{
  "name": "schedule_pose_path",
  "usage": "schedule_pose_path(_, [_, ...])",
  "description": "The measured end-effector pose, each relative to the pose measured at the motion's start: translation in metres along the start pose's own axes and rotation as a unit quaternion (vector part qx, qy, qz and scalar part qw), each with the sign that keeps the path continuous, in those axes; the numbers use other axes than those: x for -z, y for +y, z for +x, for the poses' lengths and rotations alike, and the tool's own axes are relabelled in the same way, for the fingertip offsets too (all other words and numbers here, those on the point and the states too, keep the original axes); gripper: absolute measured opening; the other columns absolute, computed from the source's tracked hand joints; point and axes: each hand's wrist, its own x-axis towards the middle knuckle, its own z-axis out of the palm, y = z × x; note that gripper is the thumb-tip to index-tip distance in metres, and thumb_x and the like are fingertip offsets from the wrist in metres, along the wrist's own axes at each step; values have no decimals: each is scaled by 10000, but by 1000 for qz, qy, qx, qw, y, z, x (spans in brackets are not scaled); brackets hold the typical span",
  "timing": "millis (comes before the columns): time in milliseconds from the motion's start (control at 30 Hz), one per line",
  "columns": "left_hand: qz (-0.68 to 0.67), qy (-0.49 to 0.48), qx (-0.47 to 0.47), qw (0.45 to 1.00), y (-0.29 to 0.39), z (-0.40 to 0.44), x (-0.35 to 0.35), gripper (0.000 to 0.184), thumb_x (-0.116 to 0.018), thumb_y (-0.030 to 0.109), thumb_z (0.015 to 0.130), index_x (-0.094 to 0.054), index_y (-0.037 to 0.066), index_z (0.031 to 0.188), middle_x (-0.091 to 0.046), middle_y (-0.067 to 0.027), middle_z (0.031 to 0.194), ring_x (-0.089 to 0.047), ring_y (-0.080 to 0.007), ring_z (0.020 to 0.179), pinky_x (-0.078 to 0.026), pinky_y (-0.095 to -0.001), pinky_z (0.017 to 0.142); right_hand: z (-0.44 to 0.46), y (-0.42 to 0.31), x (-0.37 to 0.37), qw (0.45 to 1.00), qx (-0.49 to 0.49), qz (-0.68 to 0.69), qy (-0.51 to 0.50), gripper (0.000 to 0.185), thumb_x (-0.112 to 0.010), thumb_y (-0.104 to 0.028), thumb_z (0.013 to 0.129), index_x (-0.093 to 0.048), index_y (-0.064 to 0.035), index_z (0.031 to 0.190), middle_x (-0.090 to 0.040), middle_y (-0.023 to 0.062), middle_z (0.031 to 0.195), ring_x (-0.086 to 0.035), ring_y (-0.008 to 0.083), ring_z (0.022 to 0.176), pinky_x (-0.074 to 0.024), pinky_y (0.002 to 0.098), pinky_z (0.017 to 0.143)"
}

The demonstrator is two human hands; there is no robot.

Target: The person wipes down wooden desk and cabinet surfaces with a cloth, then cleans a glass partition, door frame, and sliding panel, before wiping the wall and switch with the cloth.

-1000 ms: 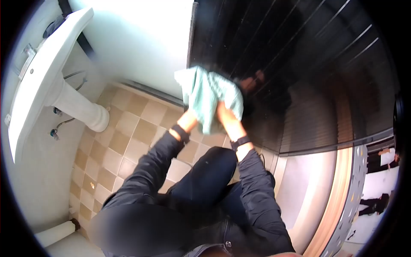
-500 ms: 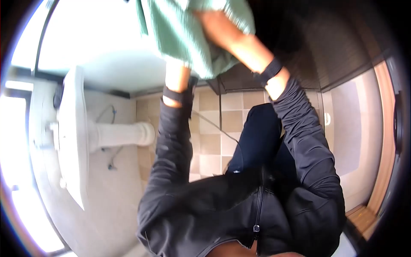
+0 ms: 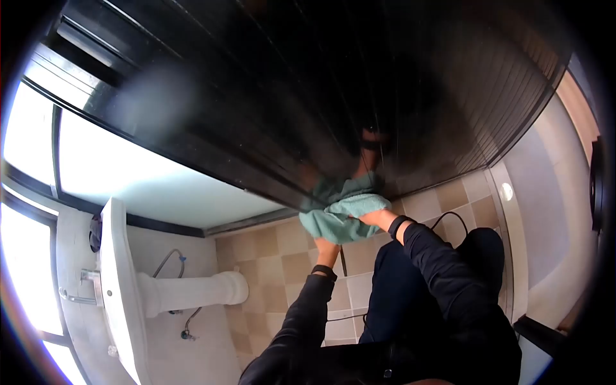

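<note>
Gripped in the left hand (image 3: pixel 326 245) and the right hand (image 3: pixel 375 218), visible as a pale green towel (image 3: pixel 328 226) bunched into soft, rumpled folds, up against the glossy black panel's (image 3: pixel 423 96) bottom edge.

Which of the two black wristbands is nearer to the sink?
The left wristband: it is on the arm nearer to the white sink. The right wristband is farther from it.

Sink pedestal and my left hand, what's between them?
In the head view, only checkered floor tiles show between the sink pedestal and your left hand, which is at the green cloth; nothing visible lies on that stretch.
</note>
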Motion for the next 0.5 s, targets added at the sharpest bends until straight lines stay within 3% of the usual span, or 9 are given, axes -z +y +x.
schedule_pose_path(33, [-103, -13, 48, 993, -13, -5, -19, 577, -440, 379, 864, -291, 79, 1335, -307, -100, 1380, -263, -293, 1274, -198, -368, 1044, 0, -3, -1, 999, -17, 3, -29, 239, -491, -219, 802, -556, -121, 1010, -591, 106, 1020, -569, 263, 919, -447, 360, 791])
schedule_pose_path(133, [-45, 14, -13, 999, 26, -10, -1, 563, -434, 364, 868, -299, 72, 1331, -305, -110, 1381, -260, -288, 1277, -197, -371, 1044, -4, -11, 10, 995, 54, -72, 47, 258, -480, -205, 791, -561, -113, 1018, -601, 108, 996, -585, 262, 888, -457, 363, 771])
schedule_pose_path(233, [-51, 102, -21, 993, 64, -3, 9, 552, -447, 330, 865, -311, 54, 1323, -309, -133, 1376, -261, -289, 1280, -195, -377, 1046, 5, -2, 25, 989, 101, -105, 2, 311, -475, -209, 802, -546, -90, 1080, -583, 118, 1059, -568, 241, 954, -440, 351, 834])
schedule_pose_path(267, [-261, 113, 32, 958, 80, 9, 16, 536, -486, 311, 858, -338, 41, 1298, -362, -118, 1327, -332, -283, 1211, -244, -371, 1020, 6, 3, 39, 998, 49, -42, -27, 357, -438, -244, 842, -505, -68, 1146, -516, 121, 1162, -494, 218, 1063, -389, 319, 905])
schedule_pose_path(333, [-689, 215, 85, 687, 126, 38, 47, 507, -562, 273, 845, -393, 15, 1247, -467, -89, 1229, -472, -270, 1073, -343, -357, 967, 18, -12, 106, 996, 28, 67, -46, 386, -393, -259, 887, -470, -50, 1202, -459, 136, 1247, -415, 201, 1169, -323, 304, 987])
schedule_pose_path(400, [-819, 56, 11, 571, 109, 81, 35, 534, -431, 307, 908, -272, 29, 1335, -337, -114, 1349, -336, -252, 1222, -221, -353, 1049, 41, -35, 193, 987, 92, 125, -36, 346, -399, -225, 884, -494, -48, 1165, -493, 154, 1182, -439, 215, 1117, -330, 325, 964])
schedule_pose_path(433, [-643, 45, -59, 763, 119, 112, 60, 560, -393, 330, 912, -211, 37, 1353, -253, -115, 1382, -255, -251, 1259, -169, -350, 1062, 60, -43, 233, 983, 123, 129, -46, 326, -412, -212, 878, -513, -42, 1138, -517, 159, 1135, -467, 224, 1068, -353, 330, 930])
schedule_pose_path(467, [-215, 100, -111, 965, 130, 143, 86, 586, -354, 353, 916, -150, 46, 1371, -169, -117, 1415, -174, -251, 1295, -116, -346, 1075, 80, -49, 269, 979, 140, 130, -65, 308, -425, -198, 872, -531, -35, 1110, -541, 164, 1087, -495, 232, 1019, -375, 335, 897])
schedule_pose_path(500, [34, 173, -149, 973, 140, 174, 111, 613, -316, 376, 920, -88, 54, 1390, -85, -118, 1449, -93, -251, 1331, -64, -342, 1087, 99, -55, 305, 976, 155, 126, -83, 289, -439, -185, 865, -549, -29, 1083, -565, 169, 1039, -524, 241, 970, -398, 341, 864])
